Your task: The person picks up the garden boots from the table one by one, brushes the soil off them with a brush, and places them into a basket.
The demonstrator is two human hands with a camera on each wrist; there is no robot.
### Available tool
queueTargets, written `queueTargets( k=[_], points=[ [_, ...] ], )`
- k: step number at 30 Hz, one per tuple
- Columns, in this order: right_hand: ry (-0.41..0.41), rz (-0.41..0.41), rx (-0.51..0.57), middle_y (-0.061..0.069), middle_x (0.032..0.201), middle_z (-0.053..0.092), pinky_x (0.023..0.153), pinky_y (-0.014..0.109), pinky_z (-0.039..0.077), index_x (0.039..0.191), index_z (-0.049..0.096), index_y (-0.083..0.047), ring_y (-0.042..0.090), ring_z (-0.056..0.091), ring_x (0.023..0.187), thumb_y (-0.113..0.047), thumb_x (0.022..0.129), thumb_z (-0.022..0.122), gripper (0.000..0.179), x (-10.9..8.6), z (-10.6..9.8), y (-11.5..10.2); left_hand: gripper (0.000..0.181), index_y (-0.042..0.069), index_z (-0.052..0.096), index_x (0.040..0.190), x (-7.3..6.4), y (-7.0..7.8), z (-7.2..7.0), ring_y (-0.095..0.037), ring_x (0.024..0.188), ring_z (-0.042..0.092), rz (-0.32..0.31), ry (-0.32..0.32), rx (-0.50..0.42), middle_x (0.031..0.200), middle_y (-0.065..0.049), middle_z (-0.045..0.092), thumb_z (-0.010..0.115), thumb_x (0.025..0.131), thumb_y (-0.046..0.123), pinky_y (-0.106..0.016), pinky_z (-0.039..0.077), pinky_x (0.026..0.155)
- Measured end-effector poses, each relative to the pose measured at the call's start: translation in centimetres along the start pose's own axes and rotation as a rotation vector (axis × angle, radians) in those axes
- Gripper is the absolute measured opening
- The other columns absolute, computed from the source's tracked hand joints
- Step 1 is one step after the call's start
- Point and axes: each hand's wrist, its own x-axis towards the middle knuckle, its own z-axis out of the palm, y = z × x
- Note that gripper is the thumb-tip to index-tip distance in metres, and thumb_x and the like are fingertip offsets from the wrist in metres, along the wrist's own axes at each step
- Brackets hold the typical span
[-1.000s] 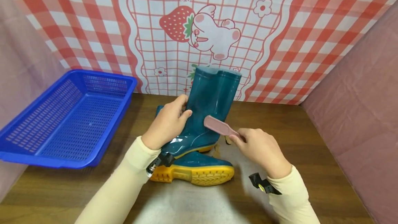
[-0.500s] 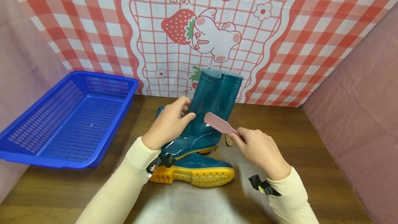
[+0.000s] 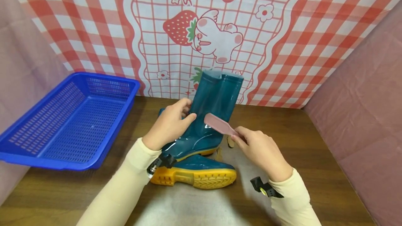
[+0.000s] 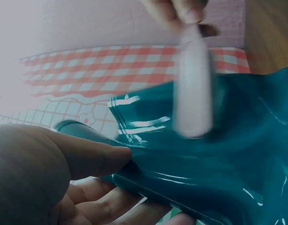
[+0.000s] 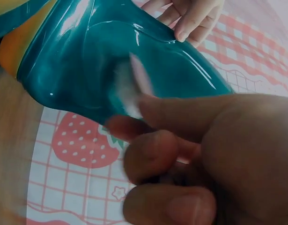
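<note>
A glossy teal rain boot with a yellow sole stands tilted, its open top toward the back cloth. My left hand grips the edge of its shaft, thumb in front and fingers behind, as the left wrist view shows. Between thumb and fingers my right hand pinches the handle of a pink brush. The brush head lies against the lower shaft, and pale bristles blur against the teal surface in the right wrist view. Beneath the first boot, a second boot lies on its side with its yellow sole facing me.
A blue perforated plastic basket sits on the left of the wooden table. Behind hangs a red-and-white checked cloth with strawberries, and pink cloth borders the right side. Black cameras are strapped to both wrists.
The brush makes small shifts over the boot's lower shaft while the right hand keeps hold of it. The boot's top has shifted slightly; the left hand keeps its grip. The second boot stays put.
</note>
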Motion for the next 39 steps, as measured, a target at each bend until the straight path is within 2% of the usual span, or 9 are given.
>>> queueTargets(
  k=[3,8,12,21,26,29,33,36,39],
  points=[
    [-0.016,-0.017,-0.012,-0.007,0.066,0.052,0.049,0.029,0.033,0.104,0.074,-0.017,0.010,0.044,0.054,-0.029,0.099,0.071,0.014,-0.03,0.05,-0.07,0.044,0.006,0.052,0.144,-0.02,-0.04,0.02,-0.028,0.113,0.066,-0.001,0.004,0.009,0.125,-0.013,0.068,0.063,0.105,0.024,-0.047,0.057,0.094],
    [0.129,-0.057,-0.026,-0.006,0.068,0.055,0.048,0.029,0.034,0.110,0.072,-0.016,0.010,0.045,0.053,-0.029,0.098,0.074,0.018,0.12,0.03,-0.11,0.043,0.007,0.053,0.143,-0.06,-0.13,0.02,-0.028,0.115,0.066,0.008,0.002,0.004,0.126,-0.012,0.068,0.063,0.105,0.025,-0.048,0.057,0.094],
    [0.182,-0.047,-0.013,-0.004,0.071,0.057,0.048,0.029,0.037,0.118,0.067,-0.015,0.012,0.047,0.055,-0.028,0.098,0.074,0.025,0.18,0.05,-0.05,0.040,0.007,0.055,0.140,0.01,-0.12,0.06,-0.028,0.113,0.066,0.020,0.004,0.012,0.124,-0.011,0.069,0.063,0.105,0.025,-0.048,0.057,0.094],
    [0.069,-0.095,-0.034,-0.008,0.075,0.062,0.051,0.029,0.038,0.112,0.076,-0.019,0.008,0.048,0.058,-0.025,0.099,0.072,0.015,0.18,0.12,0.05,0.045,0.007,0.053,0.143,0.05,-0.20,0.07,-0.029,0.117,0.066,0.008,0.001,0.024,0.130,-0.013,0.067,0.064,0.104,0.026,-0.049,0.056,0.096],
    [0.176,-0.122,-0.026,-0.006,0.080,0.067,0.053,0.029,0.040,0.115,0.076,-0.017,0.010,0.050,0.059,-0.024,0.097,0.074,0.019,0.29,0.00,0.03,0.049,0.006,0.051,0.146,0.03,-0.30,0.06,-0.030,0.116,0.066,0.003,0.007,0.021,0.130,-0.015,0.066,0.064,0.103,0.027,-0.049,0.057,0.095],
    [0.205,-0.093,-0.019,-0.003,0.080,0.067,0.053,0.030,0.040,0.118,0.076,-0.015,0.012,0.052,0.061,-0.023,0.097,0.074,0.022,0.27,0.00,-0.01,0.045,0.006,0.054,0.142,0.09,-0.29,0.14,-0.027,0.111,0.067,0.016,0.017,0.036,0.124,-0.013,0.068,0.065,0.104,0.026,-0.047,0.058,0.090],
    [0.079,-0.026,-0.012,-0.003,0.078,0.064,0.054,0.030,0.039,0.120,0.076,-0.013,0.013,0.051,0.061,-0.022,0.098,0.073,0.024,0.12,0.01,-0.15,0.038,0.007,0.058,0.137,0.14,-0.26,0.28,-0.024,0.104,0.067,0.027,0.023,0.058,0.117,-0.009,0.070,0.064,0.104,0.025,-0.043,0.059,0.084],
    [0.028,-0.030,-0.018,-0.004,0.077,0.063,0.053,0.029,0.038,0.120,0.077,-0.013,0.012,0.050,0.061,-0.022,0.098,0.073,0.024,0.02,-0.03,-0.22,0.036,0.007,0.059,0.135,0.14,-0.26,0.30,-0.024,0.102,0.067,0.024,0.032,0.066,0.114,-0.009,0.070,0.064,0.104,0.025,-0.042,0.059,0.083],
    [0.118,-0.056,-0.019,-0.002,0.082,0.069,0.052,0.030,0.038,0.122,0.077,-0.014,0.012,0.050,0.060,-0.022,0.098,0.073,0.026,0.01,-0.17,-0.17,0.036,0.007,0.059,0.135,0.13,-0.25,0.25,-0.024,0.103,0.067,0.023,0.038,0.066,0.114,-0.009,0.070,0.064,0.105,0.025,-0.043,0.059,0.084]
  ],
)
